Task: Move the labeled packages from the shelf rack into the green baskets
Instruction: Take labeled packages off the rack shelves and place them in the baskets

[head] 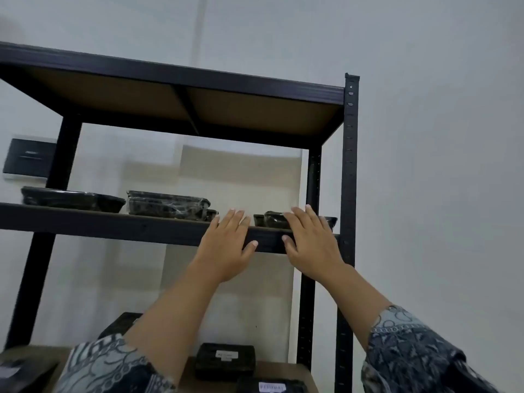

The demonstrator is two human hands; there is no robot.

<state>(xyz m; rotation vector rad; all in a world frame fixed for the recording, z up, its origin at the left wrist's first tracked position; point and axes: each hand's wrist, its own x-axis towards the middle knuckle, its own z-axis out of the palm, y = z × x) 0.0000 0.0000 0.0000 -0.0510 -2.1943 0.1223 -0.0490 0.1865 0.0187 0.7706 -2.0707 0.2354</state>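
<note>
White wall (425, 165) behind a black steel rack (350, 171), seen from below; green baskets not in view. Mid shelf (113, 225) carries three lots of black film-wrapped packages: a flat tray (72, 199) at far left, a stack (170, 207) in the centre, and a right package (272, 219) at the right end. Their labels cannot be seen from this angle; probably they face up. Lower shelf (286, 368) carries more packages, two labelled ones (225, 364) with white stickers showing. Both arms are raised. Left hand (226, 242): fingers straight and together, palm toward the shelf's front beam, holding nothing; it sits before the gap between stack and right package. Right hand (310, 242): fingers straight, slightly spread, holding nothing; fingertips overlap the right package, contact not resolvable. Judgement: the step in hand is a two-handed reach for the right package, one hand per end, since the shelf is high and the package wide and shallow. Room: the gap beside the stack gives the left hand a way in; on the right the package rim lies near the posts, so that side looks tight for fingers. Ample headroom under the top board (113, 92). The front beam runs just below the package, so it likely needs sliding forward over that edge. Risk: tipping on the way down.
</note>
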